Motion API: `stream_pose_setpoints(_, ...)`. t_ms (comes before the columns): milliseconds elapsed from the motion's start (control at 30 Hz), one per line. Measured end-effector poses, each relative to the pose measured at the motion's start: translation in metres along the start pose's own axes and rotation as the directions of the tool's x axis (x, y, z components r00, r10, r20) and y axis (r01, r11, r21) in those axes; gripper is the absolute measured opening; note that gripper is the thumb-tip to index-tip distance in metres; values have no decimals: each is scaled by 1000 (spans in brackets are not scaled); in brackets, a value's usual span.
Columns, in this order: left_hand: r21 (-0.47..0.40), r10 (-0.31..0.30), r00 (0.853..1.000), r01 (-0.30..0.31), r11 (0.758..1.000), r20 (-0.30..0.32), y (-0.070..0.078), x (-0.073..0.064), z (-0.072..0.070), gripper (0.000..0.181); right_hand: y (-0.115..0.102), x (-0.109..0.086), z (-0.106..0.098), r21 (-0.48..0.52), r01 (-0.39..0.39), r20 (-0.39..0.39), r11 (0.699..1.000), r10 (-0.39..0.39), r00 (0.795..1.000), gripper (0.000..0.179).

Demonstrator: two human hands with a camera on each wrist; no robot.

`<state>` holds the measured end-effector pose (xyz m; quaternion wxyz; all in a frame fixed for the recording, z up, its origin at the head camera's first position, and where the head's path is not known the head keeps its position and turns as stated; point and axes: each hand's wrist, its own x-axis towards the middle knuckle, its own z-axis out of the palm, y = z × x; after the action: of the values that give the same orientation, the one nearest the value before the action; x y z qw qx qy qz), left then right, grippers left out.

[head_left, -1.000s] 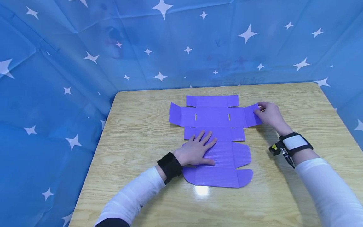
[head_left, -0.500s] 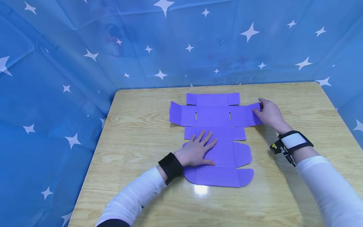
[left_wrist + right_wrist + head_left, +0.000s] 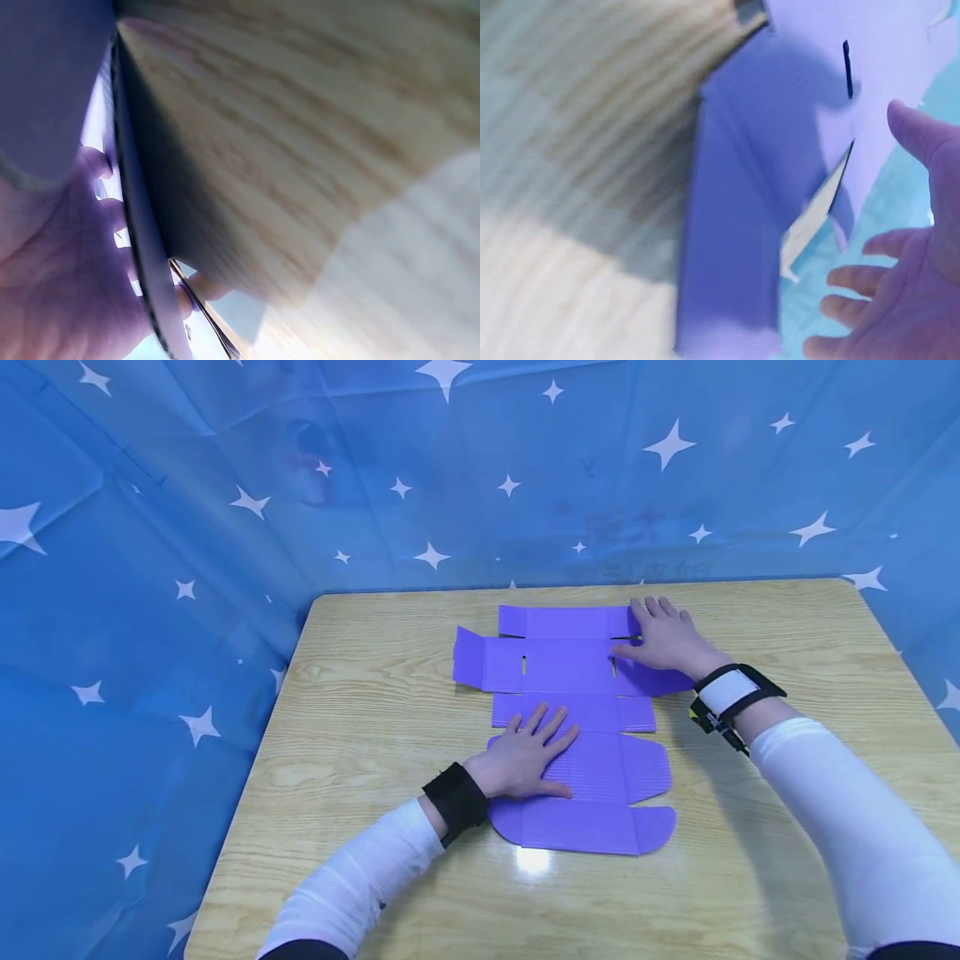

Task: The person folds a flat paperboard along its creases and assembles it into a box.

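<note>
A purple corrugated box blank (image 3: 573, 664) lies unfolded on the wooden table, with creased flaps and two narrow slots in its upper panel. My left hand (image 3: 517, 764) rests on its lower left part, fingers spread; in the left wrist view the palm (image 3: 60, 277) shows beside the sheet's edge. Over the upper right side flap is my right hand (image 3: 670, 639), its fingers extended toward the small top right flap and nothing gripped. The right wrist view has this hand (image 3: 900, 285) with fingers apart, beside the creased side flap (image 3: 731, 247). The left side flap (image 3: 469, 657) tilts upward.
The wooden table (image 3: 375, 693) extends around the blank on all sides. Behind it and to the left hangs a blue curtain (image 3: 450, 485) with white stars. Straps with small devices circle the wrists, the right one (image 3: 731, 693) standing over the table.
My right hand has let go of the right side flap and moved left and up, its fingers now straightened. The left hand has stayed in place on the blank.
</note>
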<state>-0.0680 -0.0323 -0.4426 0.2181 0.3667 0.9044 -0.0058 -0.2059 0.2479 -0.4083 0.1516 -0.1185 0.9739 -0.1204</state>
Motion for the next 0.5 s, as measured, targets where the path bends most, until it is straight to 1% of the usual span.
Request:
stream_pose_setpoints(100, -1, 2, 1000, -2, 1000, -2, 0, 0, 1, 96, -12, 10, -2, -26, 2, 18, 1000, -1, 1000, 99)
stream_pose_setpoints(267, 5, 0, 1000, 0, 1000, -6, 0, 0, 1, 96, -23, 25, -3, -67, 44, 36, 997, -42, 998, 97)
stream_pose_setpoints(400, 17, -4, 1000, 4, 1000, -5, -1, 1, 3, 96, -27, 30, -1, -75, 74, 34, 994, -71, 997, 94)
stream_pose_setpoints(500, 17, -4, 1000, 4, 1000, -3, -2, 1, 2, 96, -30, 32, 0, -70, 82, 34, 994, -79, 996, 90)
